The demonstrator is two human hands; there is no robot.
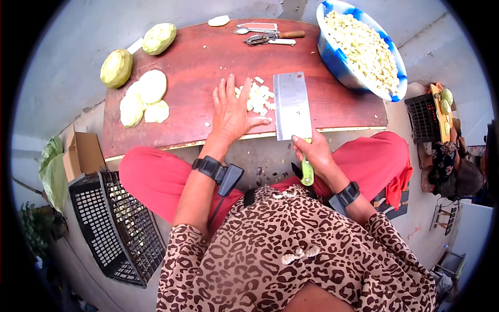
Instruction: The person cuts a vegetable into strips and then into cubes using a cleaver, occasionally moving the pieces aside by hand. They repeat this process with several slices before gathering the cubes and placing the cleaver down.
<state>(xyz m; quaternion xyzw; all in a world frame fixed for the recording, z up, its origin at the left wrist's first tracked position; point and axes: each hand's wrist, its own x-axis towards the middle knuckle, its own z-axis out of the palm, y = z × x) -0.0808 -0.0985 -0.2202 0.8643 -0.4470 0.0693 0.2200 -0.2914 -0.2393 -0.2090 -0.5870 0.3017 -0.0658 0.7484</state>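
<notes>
The fingers of my left hand [228, 117] are apart, pointing away from me, palm down on the red-brown surface [192, 67], with the thumb stretched out to the right. Just beside them, between the forefinger and the blade, is a loose pile of pale diced pieces [258, 98]. The fingers of my right hand [315, 152] are closed around the green handle of a cleaver [292, 101]. Its broad blade points away from me at the right side of the pile and reaches back past the near edge; I cannot tell whether the blade touches the surface.

Farther to the left, three round pale slices [152, 87] lie together, partly overlapping. Beyond them are two whole peeled vegetables [159, 39], near each other at the far left. Along the far edge I see a flat pale offcut [219, 21], a spoon [241, 30] and a few hand tools [260, 39], one with a wooden handle. At the far right, a blue and white bowl [332, 54] holds a big heap of diced pieces.

Off the surface, black crates [96, 223] and a cardboard box [87, 153] are on my left, and another person [457, 169] is at the right.
</notes>
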